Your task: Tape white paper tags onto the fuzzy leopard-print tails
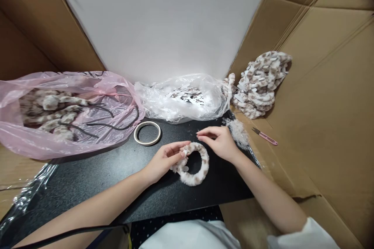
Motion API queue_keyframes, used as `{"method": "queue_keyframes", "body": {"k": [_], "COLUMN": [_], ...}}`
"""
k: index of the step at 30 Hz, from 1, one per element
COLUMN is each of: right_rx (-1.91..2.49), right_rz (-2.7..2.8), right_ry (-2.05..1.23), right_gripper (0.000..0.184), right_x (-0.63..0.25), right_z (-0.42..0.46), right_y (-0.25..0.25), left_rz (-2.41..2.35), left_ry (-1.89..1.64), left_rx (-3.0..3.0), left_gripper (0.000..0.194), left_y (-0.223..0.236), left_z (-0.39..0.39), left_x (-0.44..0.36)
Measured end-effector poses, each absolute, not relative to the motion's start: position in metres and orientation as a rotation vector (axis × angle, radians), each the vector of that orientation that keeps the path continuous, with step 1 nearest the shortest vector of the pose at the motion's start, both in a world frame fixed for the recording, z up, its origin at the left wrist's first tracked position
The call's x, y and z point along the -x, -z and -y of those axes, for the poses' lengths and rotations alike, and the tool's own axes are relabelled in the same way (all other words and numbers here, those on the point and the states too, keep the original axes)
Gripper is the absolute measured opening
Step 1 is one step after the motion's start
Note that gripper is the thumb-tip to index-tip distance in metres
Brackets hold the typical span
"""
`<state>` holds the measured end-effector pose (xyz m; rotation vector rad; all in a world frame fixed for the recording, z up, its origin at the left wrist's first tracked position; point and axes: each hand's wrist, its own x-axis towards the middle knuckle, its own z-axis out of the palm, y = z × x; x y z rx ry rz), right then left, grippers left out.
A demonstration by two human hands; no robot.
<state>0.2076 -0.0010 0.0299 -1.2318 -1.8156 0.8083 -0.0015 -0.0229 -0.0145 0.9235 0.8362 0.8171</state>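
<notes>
A fluffy white and brown spotted fabric ring (203,171), like a plush hair band, lies near the front of the black tabletop. My left hand (165,160) pinches its upper left side, where a small white tag (185,169) shows. Just above the ring, my right hand (217,140) is raised with thumb and fingertips pressed together. Whatever may be between those fingertips is too small to make out. A roll of tape (147,133) lies flat beyond my left hand.
At the left, a pink plastic bag (113,144) holds furry pieces with dark cords. A clear bag (163,113) of small printed pieces stands at the back. To the right are a heap of spotted plush bands (260,83), pink thread snips (265,136) and loose white fluff (238,132). Cardboard walls surround the table.
</notes>
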Motion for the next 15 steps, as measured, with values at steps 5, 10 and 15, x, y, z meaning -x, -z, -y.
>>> {"method": "queue_keyframes", "body": {"k": [5, 10, 15], "right_rx": [1.098, 1.07, 1.117], "right_rz": [1.886, 1.79, 1.697], "right_ry": [-1.053, -1.51, -1.481], "right_gripper": [0.015, 0.017, 0.014], "right_x": [-0.184, -0.188, -0.184], "right_z": [-0.008, -0.006, 0.0], "right_y": [-0.014, -0.002, -0.003], "left_rz": [-0.723, -0.747, -0.781], "left_ry": [-0.924, -0.851, -0.735], "left_rx": [-0.939, -1.004, -0.995], "left_gripper": [0.035, 0.03, 0.029], "left_y": [0.017, 0.015, 0.01], "left_z": [0.02, 0.016, 0.017], "left_x": [0.003, 0.008, 0.008]}}
